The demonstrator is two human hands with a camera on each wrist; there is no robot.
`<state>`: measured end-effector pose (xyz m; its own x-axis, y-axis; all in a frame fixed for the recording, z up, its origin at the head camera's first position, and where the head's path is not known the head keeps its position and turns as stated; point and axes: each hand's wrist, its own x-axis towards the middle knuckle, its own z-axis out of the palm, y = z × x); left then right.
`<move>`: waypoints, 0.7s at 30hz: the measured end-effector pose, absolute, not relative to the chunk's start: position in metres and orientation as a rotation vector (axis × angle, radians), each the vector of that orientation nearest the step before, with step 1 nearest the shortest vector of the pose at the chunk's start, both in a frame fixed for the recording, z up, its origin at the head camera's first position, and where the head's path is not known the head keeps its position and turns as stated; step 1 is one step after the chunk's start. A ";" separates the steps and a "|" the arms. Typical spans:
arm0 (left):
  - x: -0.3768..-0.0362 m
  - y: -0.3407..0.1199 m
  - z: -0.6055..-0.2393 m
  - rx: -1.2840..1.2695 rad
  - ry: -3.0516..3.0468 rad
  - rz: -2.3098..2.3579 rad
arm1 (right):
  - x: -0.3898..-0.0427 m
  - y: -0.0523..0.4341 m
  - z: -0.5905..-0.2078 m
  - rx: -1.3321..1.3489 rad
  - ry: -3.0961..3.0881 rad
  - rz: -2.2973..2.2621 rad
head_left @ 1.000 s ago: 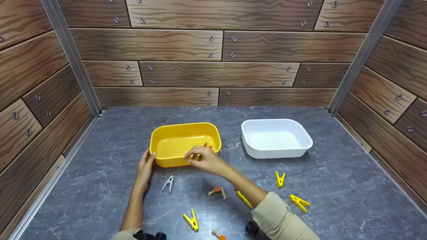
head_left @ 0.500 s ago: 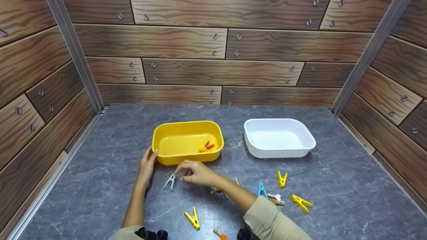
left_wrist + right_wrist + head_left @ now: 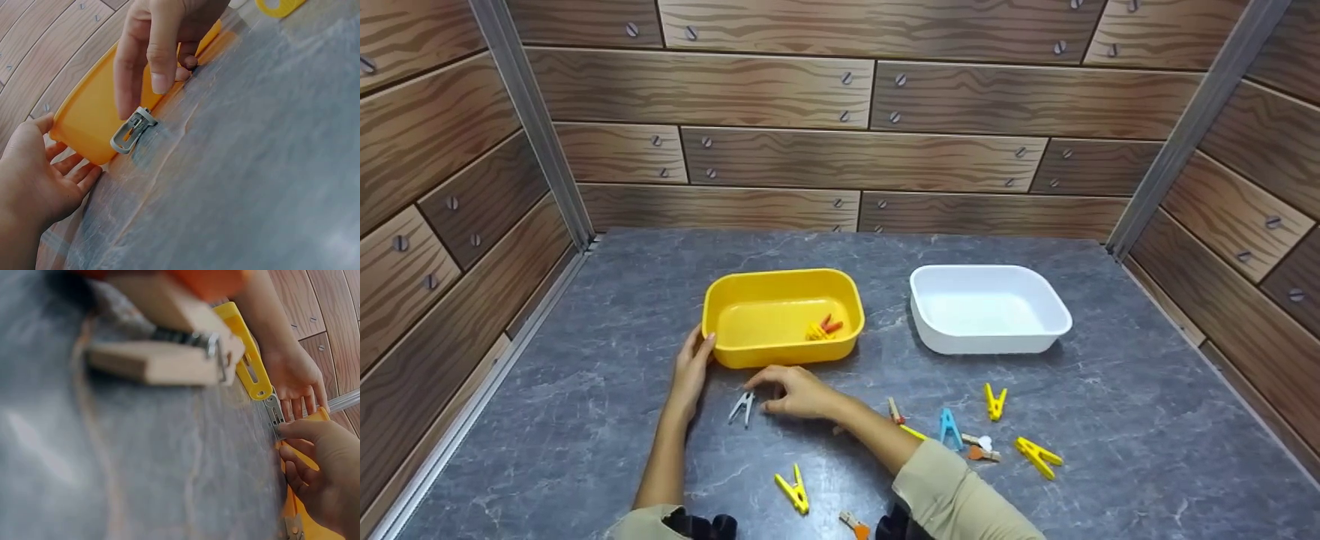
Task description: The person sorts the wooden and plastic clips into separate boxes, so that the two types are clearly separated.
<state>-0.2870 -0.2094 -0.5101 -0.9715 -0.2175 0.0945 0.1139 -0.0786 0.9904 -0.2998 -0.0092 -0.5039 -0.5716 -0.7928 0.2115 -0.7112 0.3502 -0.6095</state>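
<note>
Grey plastic clothes peg point(image 3: 741, 407) lay on the slate-grey tabletop point(image 3: 1110, 420) before the yellow plastic tub point(image 3: 750, 352); only our left-wrist view showed our right hand's point(image 3: 795, 391) fingertips point(image 3: 160, 81) touching its end, not clamped. Our left hand point(image 3: 692, 367) rested flat against the tub. We counted two tubs, one white plastic point(image 3: 988, 341).

Bright even light; blurred wrist foregrounds

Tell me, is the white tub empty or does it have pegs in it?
Empty. The white tub shows only its bare bottom in the head view, while the yellow tub holds a few pegs.
</note>
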 end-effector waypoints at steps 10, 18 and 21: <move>-0.287 -0.210 -0.513 0.107 -1.950 -2.156 | -0.297 -0.008 -0.505 -1.431 2.449 -1.042; -0.286 -0.211 -0.512 0.080 -1.948 -2.147 | -0.295 -0.011 -0.505 -1.555 2.450 -0.893; -0.286 -0.210 -0.511 0.081 -1.957 -2.143 | -0.295 -0.011 -0.506 -1.523 2.460 -0.935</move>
